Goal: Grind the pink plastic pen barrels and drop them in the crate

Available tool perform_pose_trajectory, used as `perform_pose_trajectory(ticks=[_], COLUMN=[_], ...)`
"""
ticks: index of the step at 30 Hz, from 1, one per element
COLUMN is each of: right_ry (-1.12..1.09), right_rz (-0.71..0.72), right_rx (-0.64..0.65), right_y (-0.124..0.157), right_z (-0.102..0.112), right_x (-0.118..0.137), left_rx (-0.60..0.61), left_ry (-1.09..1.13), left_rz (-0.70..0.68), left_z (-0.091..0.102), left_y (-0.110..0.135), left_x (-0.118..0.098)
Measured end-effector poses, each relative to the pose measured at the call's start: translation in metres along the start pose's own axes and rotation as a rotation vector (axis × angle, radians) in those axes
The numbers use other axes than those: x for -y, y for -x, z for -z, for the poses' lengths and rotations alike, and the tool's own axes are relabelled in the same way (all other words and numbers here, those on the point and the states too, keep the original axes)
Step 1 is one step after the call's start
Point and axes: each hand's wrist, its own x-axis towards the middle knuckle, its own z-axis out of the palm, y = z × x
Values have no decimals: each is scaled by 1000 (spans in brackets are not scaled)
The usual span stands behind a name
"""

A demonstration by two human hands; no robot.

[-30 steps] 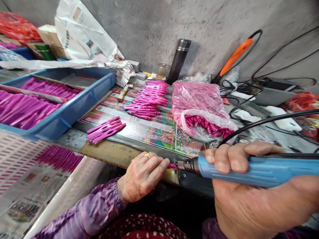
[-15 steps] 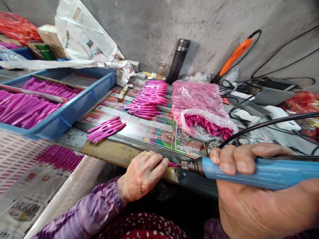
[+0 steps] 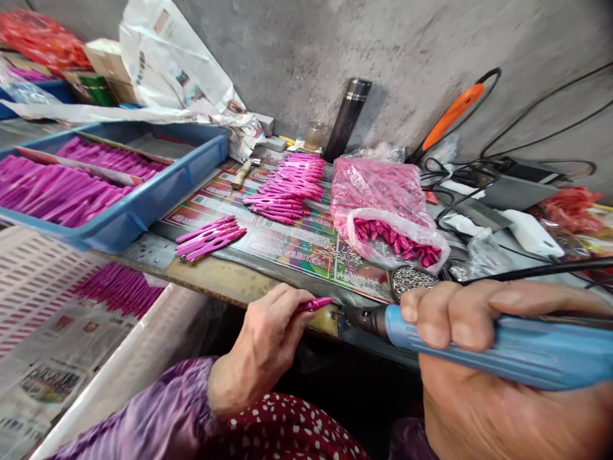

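Note:
My left hand (image 3: 265, 335) is closed around a small pink plastic piece (image 3: 313, 305), whose tip sticks out to the right at the bench edge. My right hand (image 3: 483, 358) grips a blue electric screwdriver (image 3: 479, 342), its dark metal nose pointing left, a short gap from the pink piece. A black cable runs from the tool off to the right. A small round tin of tiny screws (image 3: 412, 279) sits just behind the tool's nose.
A clear bag of pink parts (image 3: 383, 204), a stack of pink pieces (image 3: 287, 188) and a small bundle (image 3: 211, 237) lie on a printed mat. A blue tray (image 3: 138, 207) of pink pieces stands left, a white crate (image 3: 57, 300) below it. Cables, orange-handled tool (image 3: 450, 115) and black flask (image 3: 347, 118) stand at back.
My left hand has turned and lifted the pink piece away from the screwdriver's tip. The tool has dropped slightly. The view has shifted a little.

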Motion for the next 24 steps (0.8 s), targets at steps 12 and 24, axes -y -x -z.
perform_pose_trajectory(ticks=[12, 24], right_ry=[78, 10], right_rz=[77, 53], right_rx=[183, 306], right_y=[2, 8], right_z=[-21, -11], right_x=[1, -14], left_rx=[141, -42], left_ry=[935, 1152], left_rz=[1154, 1304], left_z=[11, 0], left_y=[14, 13], left_x=[-31, -35])
